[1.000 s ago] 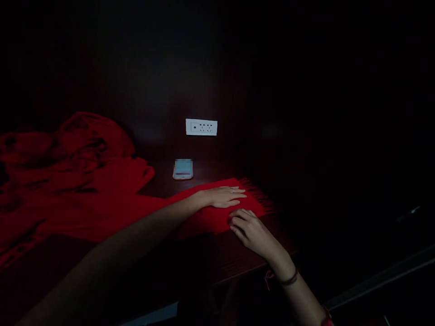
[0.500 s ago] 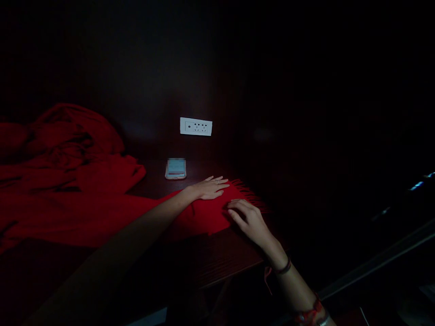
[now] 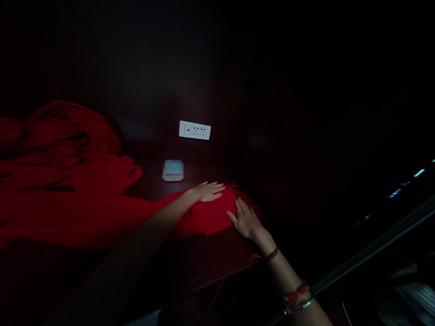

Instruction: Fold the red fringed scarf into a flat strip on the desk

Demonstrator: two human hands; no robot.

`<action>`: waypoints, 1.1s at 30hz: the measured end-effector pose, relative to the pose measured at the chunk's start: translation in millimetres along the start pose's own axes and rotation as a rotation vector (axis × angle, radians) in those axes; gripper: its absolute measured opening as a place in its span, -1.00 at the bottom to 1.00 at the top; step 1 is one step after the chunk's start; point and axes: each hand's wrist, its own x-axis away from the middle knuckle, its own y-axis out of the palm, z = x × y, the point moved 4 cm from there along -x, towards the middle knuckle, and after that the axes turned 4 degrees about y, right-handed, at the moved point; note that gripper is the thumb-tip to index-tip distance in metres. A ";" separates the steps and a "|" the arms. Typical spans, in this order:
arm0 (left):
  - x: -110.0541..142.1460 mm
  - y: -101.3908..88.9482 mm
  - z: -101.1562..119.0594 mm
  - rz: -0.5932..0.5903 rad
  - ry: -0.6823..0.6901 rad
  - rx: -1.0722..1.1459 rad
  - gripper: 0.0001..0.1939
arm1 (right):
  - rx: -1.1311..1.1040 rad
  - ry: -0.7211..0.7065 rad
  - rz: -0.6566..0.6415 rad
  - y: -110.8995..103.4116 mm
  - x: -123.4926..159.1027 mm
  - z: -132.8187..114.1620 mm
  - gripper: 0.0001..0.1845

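A red scarf (image 3: 207, 219) with a fringed end lies along the dark wooden tabletop (image 3: 210, 256). Its far-left part is heaped in loose folds. My left hand (image 3: 208, 192) rests flat on the scarf close to the fringe, fingers spread, a ring on one finger. To its right, my right hand (image 3: 248, 219) lies with fingers stretched out over the scarf's fringed end and near corner. Neither hand grips anything. A bracelet and bands circle my right wrist and forearm.
A phone (image 3: 173, 170) with a blurred screen lies behind my left hand. On the dark wall behind it is a white socket panel (image 3: 195, 130). The table's front edge runs below my right hand. Deep shadow covers the right side.
My right hand has gone from curled fingers above the scarf's end to fingers stretched out flat on it. My left hand stays flat in place. The view has shifted slightly.
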 end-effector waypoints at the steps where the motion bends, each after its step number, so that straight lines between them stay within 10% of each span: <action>1: 1.2 -1.7 1.3 0.007 -0.003 -0.013 -0.47 | 0.006 0.011 -0.023 -2.6 0.7 -0.1 -0.20; 7: 7.3 -17.8 18.9 0.172 0.085 -0.065 -0.51 | -0.022 -0.021 0.035 -22.5 -7.6 -21.6 -0.05; 11: 11.4 -9.9 20.5 0.067 0.130 0.003 -0.52 | -0.010 -0.025 0.025 -11.6 -14.6 -32.4 -0.04; 22: 27.6 -1.8 -32.0 0.022 -0.063 -0.026 -0.51 | 0.021 -0.015 -0.043 -5.3 -8.3 -22.9 -0.04; 28: 46.9 -17.6 -6.9 0.150 -0.004 -0.063 -0.51 | -0.067 -0.040 0.013 -28.5 -11.6 -51.3 0.08; 33: 57.4 4.4 -0.2 0.041 0.014 -0.046 -0.53 | -0.046 -0.024 -0.012 -6.1 -9.6 -64.2 0.10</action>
